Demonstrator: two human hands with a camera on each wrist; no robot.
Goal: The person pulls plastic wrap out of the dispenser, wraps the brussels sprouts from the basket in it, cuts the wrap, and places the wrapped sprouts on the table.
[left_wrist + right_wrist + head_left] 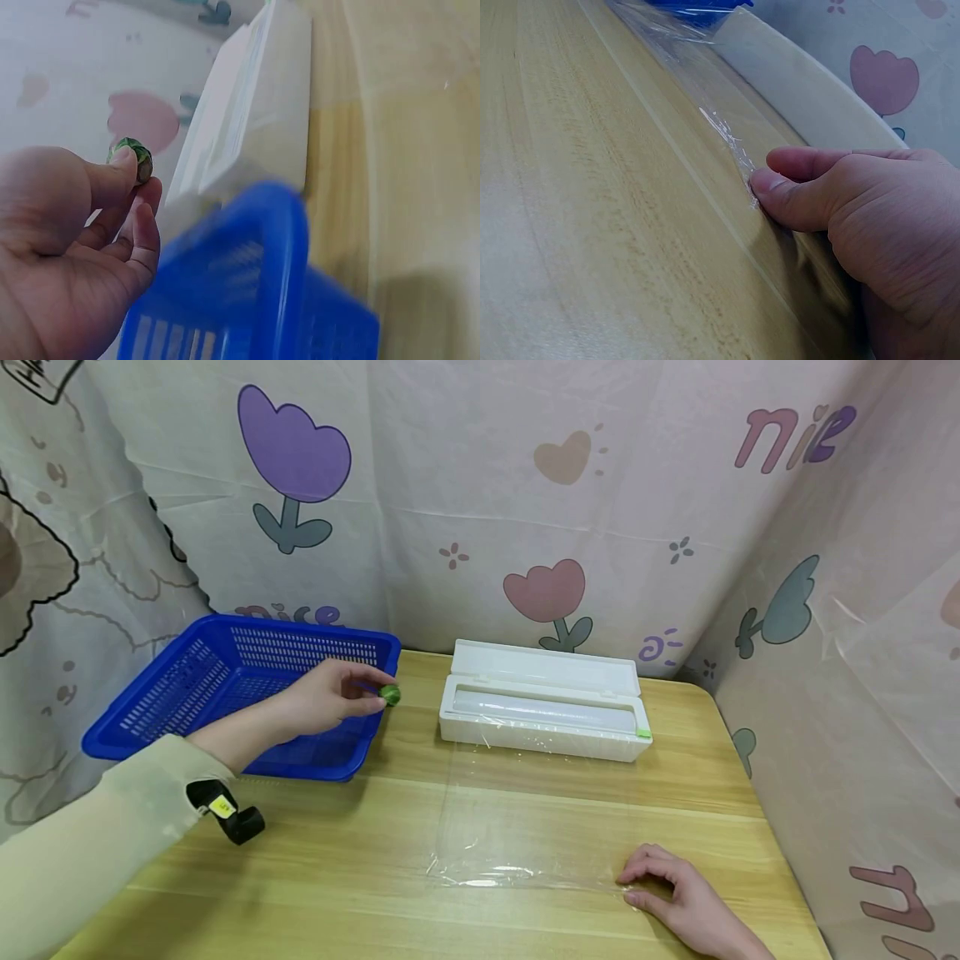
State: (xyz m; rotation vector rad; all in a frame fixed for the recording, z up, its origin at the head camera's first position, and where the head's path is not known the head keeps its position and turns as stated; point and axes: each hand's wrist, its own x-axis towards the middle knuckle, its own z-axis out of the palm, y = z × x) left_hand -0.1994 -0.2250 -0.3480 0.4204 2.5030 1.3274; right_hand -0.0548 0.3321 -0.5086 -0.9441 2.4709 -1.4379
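Between thumb and fingertips, my left hand (318,700) pinches a small green Brussels sprout (390,695) over the right rim of the blue basket (127,745). The left wrist view shows the leafy sprout (139,163) with a brownish end. A sheet of clear cling film (525,835) stretches over the table from a white dispenser box (540,742) with its lid raised. At the film's near right corner, my right hand (686,897) pinches the edge between thumb and fingers. The film's roll (543,710) shows inside the box.
A wooden table (360,877) carries everything. Behind it and to the sides hangs a printed cloth (442,468) with flowers and lettering. The basket stands at the back left, the dispenser at the back middle, close to the cloth.
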